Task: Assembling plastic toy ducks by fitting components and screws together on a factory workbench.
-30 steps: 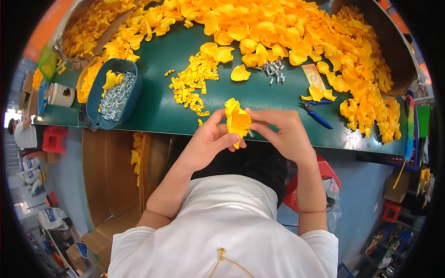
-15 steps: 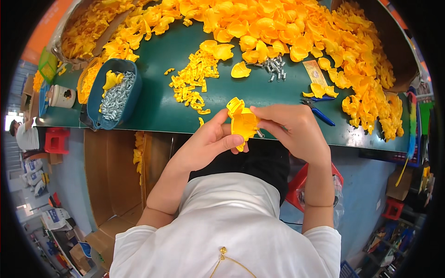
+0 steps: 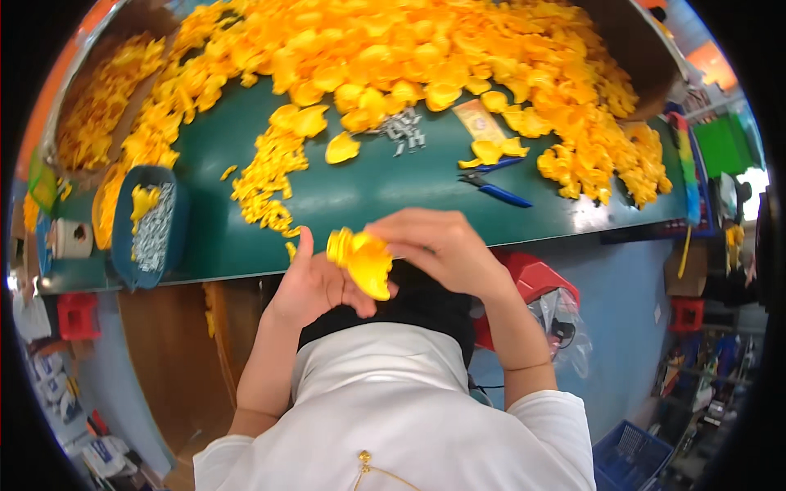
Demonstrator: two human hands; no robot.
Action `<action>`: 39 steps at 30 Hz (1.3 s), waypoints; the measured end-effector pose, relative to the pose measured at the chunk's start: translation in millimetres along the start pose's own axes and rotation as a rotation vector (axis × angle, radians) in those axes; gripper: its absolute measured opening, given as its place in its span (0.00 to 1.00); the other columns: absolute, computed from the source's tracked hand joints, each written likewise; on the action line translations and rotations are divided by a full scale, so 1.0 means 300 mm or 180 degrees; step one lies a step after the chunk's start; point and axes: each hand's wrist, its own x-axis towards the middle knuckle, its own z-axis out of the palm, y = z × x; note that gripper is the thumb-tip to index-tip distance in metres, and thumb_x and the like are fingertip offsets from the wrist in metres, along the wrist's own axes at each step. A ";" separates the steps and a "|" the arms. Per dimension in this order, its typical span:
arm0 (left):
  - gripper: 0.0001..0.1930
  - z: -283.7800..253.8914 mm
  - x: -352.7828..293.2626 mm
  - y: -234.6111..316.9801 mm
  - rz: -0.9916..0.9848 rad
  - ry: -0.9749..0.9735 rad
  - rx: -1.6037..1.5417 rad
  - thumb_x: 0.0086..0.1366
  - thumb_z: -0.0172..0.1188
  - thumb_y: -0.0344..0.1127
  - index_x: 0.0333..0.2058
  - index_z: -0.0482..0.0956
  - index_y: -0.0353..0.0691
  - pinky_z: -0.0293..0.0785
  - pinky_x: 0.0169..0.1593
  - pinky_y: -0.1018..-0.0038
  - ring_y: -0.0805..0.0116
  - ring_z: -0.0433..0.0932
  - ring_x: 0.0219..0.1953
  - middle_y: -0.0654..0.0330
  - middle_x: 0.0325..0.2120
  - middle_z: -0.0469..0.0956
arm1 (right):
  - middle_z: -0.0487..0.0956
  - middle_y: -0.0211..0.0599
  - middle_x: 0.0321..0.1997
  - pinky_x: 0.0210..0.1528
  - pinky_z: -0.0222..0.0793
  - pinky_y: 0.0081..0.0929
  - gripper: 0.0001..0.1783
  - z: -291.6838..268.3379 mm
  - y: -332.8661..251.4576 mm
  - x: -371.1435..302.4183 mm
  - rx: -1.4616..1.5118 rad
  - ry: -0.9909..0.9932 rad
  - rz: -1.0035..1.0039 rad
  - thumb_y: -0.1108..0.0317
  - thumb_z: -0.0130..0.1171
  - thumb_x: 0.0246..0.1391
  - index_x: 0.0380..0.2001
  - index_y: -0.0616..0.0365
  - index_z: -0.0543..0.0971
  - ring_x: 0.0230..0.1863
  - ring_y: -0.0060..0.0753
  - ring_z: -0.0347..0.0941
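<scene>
In front of my body, just off the table edge, is a hollow yellow plastic shell part (image 3: 366, 263) with a ringed neck at its left end. My right hand (image 3: 438, 245) is closed on its upper right side, thumb and fingers pinching the rim. Beneath and to the left, my left hand (image 3: 311, 286) is open, its thumb raised away from the part and its fingers stretched under it. Whether those fingers touch the part is hard to see. Small yellow plastic pieces (image 3: 266, 184) lie on the table beyond my left hand.
The green table (image 3: 385, 192) carries a large heap of yellow shells (image 3: 360, 49). Nearer lie silver spring-like pieces (image 3: 403, 131), a printed card (image 3: 481, 123) and blue-handled cutters (image 3: 501, 194). At left stands a blue tub (image 3: 123, 217) of silver pieces. A red stool (image 3: 540, 282) is below.
My left thumb has lifted off the yellow part and the left fingers have opened. The silver piece seen by my right fingers no longer shows. The whole view has shifted.
</scene>
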 end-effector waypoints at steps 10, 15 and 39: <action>0.29 -0.019 0.060 -0.061 -0.0131 -0.0559 -0.0509 0.65 0.51 0.48 0.57 0.59 0.33 0.77 0.39 0.69 0.56 0.78 0.37 0.49 0.48 0.71 | 0.81 0.41 0.31 0.34 0.70 0.25 0.09 -0.225 0.115 -0.018 -0.0742 0.1037 0.0793 0.72 0.57 0.50 0.36 0.58 0.81 0.29 0.34 0.76; 0.28 0.000 0.077 -0.047 0.0167 -0.0172 -0.0854 0.64 0.54 0.44 0.57 0.58 0.34 0.77 0.45 0.65 0.50 0.77 0.41 0.48 0.51 0.68 | 0.80 0.45 0.33 0.43 0.70 0.33 0.08 -0.523 0.349 -0.005 -0.3029 0.2075 0.1016 0.72 0.56 0.50 0.34 0.59 0.81 0.36 0.43 0.76; 0.43 0.041 0.090 0.020 0.1331 0.0638 0.0141 0.45 0.71 0.30 0.59 0.57 0.34 0.70 0.53 0.69 0.64 0.73 0.48 0.57 0.54 0.65 | 0.77 0.42 0.35 0.45 0.66 0.36 0.24 -0.511 0.323 0.240 -0.3548 0.2150 -0.0036 0.61 0.68 0.39 0.42 0.58 0.78 0.39 0.45 0.72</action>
